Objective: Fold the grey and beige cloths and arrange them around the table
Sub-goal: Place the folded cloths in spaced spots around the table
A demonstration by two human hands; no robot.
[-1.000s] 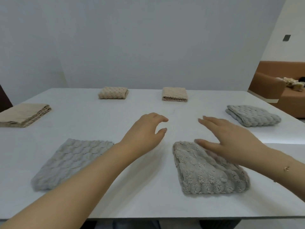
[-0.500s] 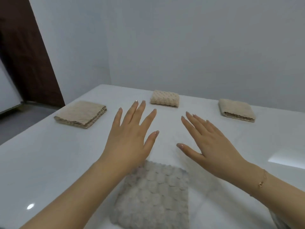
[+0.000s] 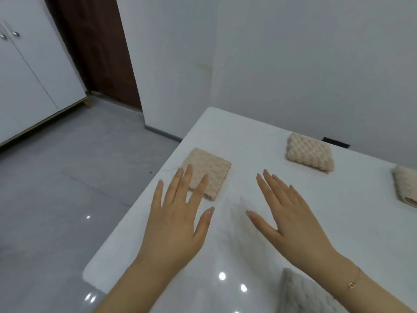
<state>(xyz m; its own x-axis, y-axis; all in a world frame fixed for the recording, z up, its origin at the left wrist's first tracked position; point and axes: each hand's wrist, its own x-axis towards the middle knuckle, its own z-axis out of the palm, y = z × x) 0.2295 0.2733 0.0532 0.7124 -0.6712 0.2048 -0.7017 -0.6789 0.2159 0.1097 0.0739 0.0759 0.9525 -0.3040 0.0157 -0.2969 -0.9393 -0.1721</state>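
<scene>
— Beige cloths [image 3: 208, 173] [image 3: 309, 155] [image 3: 406, 188] lie folded across the white tabletop [image 3: 248, 136], centre to right edge; a grey cloth [image 3: 300, 292] sits bottom right.
— And the hands?
— Left hand [image 3: 178, 222] and right hand [image 3: 291, 220] hover mid-frame, fingers spread, holding nothing.

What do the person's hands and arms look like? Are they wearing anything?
Both arms are bare, with no sleeves in view. The right hand has a thin gold chain bracelet with a small ring charm at the wrist. The left hand wears nothing. The fingernails are longish and look pale and glossy.
</scene>
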